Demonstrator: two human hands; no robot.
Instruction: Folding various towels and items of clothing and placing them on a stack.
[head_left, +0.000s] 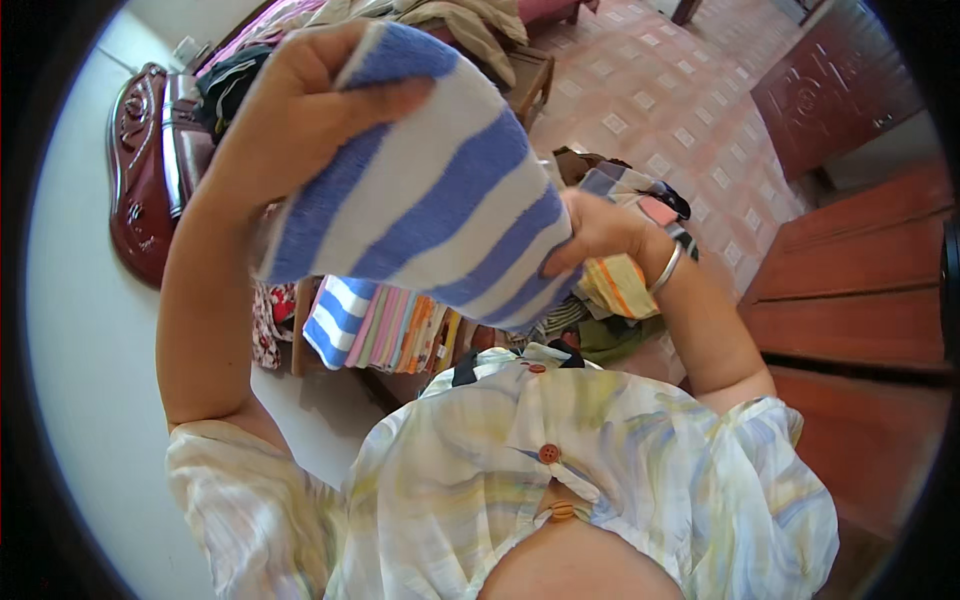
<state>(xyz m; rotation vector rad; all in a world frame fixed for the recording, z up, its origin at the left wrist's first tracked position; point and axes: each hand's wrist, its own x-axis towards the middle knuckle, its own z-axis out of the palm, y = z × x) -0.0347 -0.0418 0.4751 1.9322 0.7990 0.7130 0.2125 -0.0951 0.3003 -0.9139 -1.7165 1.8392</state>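
A blue-and-white striped towel (442, 195) is stretched between my two hands in front of my chest. My left hand (300, 120) grips its upper left end, thumb lying across the near face. Lower and to the right, my right hand (604, 229) pinches the opposite edge; a bangle circles that wrist. Both hands look slightly blurred. Beneath the towel, a row of folded cloths (397, 326) in several colours stands on edge, with another folded blue-and-white striped towel (337, 319) at its left end. The raised towel hides part of this row.
A heap of clothes (615, 330) lies on the tiled floor (660, 97) beyond my right hand. More clothes (450, 19) cover a bed at the back, beside a carved wooden headboard (139, 180). Red-brown wooden furniture (847, 300) stands at the right, a wooden door (832, 90) behind it.
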